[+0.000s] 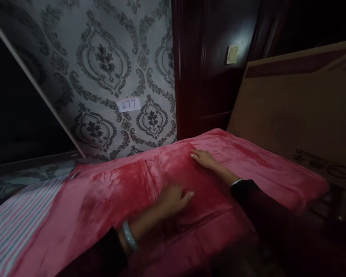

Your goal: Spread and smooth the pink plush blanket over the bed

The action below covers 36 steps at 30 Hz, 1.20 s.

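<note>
A red plush cloth [173, 161] lies in folded layers over a pink-red plush cover [245, 169], with seams running across it. My right hand [204, 159] rests on the far right edge of the folded part, fingers stretched out and lying on the fabric. Nearer to me, my left hand [173, 198] is over the middle of the same cloth. It is blurred by motion; the thumb sticks out to the right, while the fingers are too smeared to read. Whether the left hand touches the fabric is unclear.
Patterned wallpaper [103, 61] with a paper label [128, 104] reading 277 rises behind. At right stands a large cardboard box [294, 107], beside a dark wooden panel [202, 69] with a switch [232, 54]. A dark screen-like panel [20, 104] and striped cloth [25, 219] are at left.
</note>
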Available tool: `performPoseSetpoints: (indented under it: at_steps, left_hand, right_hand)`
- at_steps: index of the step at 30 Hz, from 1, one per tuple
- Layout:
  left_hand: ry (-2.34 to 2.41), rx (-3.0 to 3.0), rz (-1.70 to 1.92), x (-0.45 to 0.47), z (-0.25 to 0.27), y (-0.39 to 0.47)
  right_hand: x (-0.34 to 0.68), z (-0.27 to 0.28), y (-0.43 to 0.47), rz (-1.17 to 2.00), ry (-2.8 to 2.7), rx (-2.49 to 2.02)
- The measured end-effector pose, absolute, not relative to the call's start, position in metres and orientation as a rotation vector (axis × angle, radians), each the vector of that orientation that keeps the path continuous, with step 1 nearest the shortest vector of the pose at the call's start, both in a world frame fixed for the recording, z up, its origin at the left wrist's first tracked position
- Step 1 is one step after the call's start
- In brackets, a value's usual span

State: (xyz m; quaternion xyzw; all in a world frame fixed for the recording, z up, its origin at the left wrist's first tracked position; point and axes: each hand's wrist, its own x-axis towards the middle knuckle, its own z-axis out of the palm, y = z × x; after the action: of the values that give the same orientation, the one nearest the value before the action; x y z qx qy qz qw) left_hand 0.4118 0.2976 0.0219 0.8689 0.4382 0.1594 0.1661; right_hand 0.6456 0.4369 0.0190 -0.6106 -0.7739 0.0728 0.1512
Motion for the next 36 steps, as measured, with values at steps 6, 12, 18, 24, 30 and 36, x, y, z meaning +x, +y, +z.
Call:
performPoseSetpoints:
  at_steps: [6, 12, 18, 24, 30, 36]
  left_hand:
    - [1.679, 2.465, 0.545, 0.413, 0.03, 0.382]
    - [1.916, 2.306, 0.28, 0.381, -0.018, 0.411]
    - [2.016, 2.322, 0.188, 0.386, -0.022, 0.41]
    - [2.011, 2.343, 0.19, 0.385, -0.024, 0.411]
    - [1.997, 2.317, 0.181, 0.385, -0.019, 0.409]
    - [1.974, 2.253, 0.113, 0.39, -0.002, 0.406]
  right_hand:
    - [0.612, 0.017, 0.472, 0.206, -2.171, -1.877]
    - [0.611, -0.029, 0.482, 0.142, -2.222, -1.944]
    - [0.616, -0.037, 0.486, 0.141, -2.205, -1.945]
    - [0.609, -0.021, 0.48, 0.187, -2.208, -1.99]
    - [0.586, 0.003, 0.407, 0.288, -2.278, -1.905]
    - [0.557, -0.031, 0.279, 0.093, -2.578, -1.424]
